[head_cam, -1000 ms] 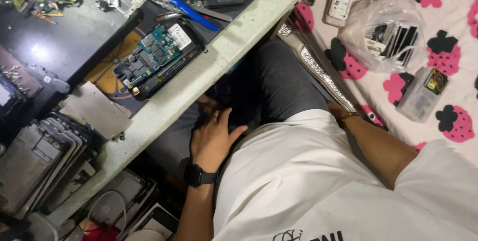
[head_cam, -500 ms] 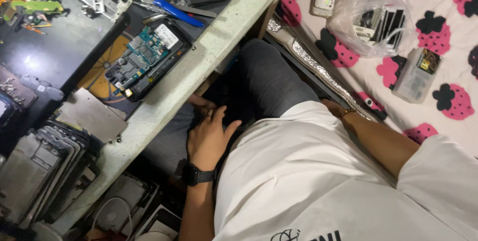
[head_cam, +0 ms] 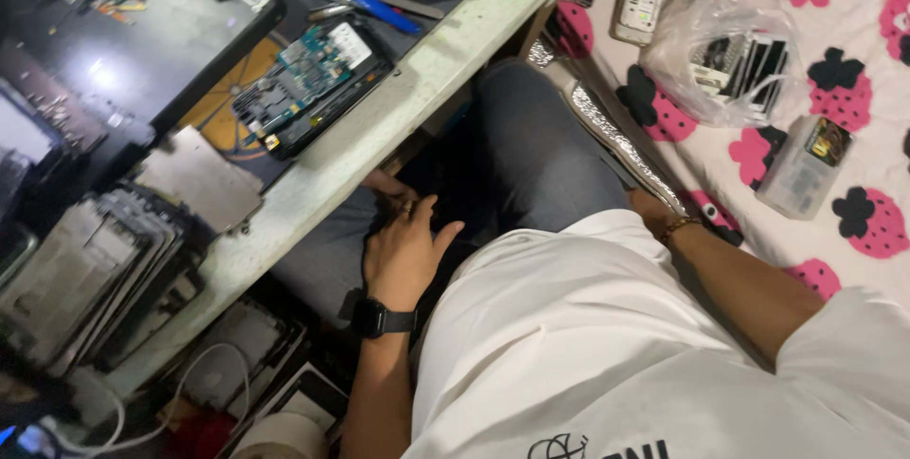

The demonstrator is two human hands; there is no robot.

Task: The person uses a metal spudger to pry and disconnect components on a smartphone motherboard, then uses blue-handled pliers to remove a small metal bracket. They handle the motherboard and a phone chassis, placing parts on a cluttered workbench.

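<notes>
Clear plastic bag (head_cam: 730,51) of phones beside a translucent box (head_cam: 804,167).

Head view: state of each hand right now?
Left hand: open, fingers spread, resting on the lap below the bench edge, holding nothing visible.
Right hand: hidden behind the leg; only the forearm shows, so cannot be told.

The tabletop (head_cam: 142,70) is glossy black, edged with a rough, pale, worn strip. The board (head_cam: 308,70) shows bare blue-green circuitry with metal parts. The trousers (head_cam: 540,151) are matt grey cloth, the shirt (head_cam: 578,326) smooth white cloth. The bag (head_cam: 725,51) is clear, crinkled plastic. The watch (head_cam: 382,319) is matt black.
</notes>
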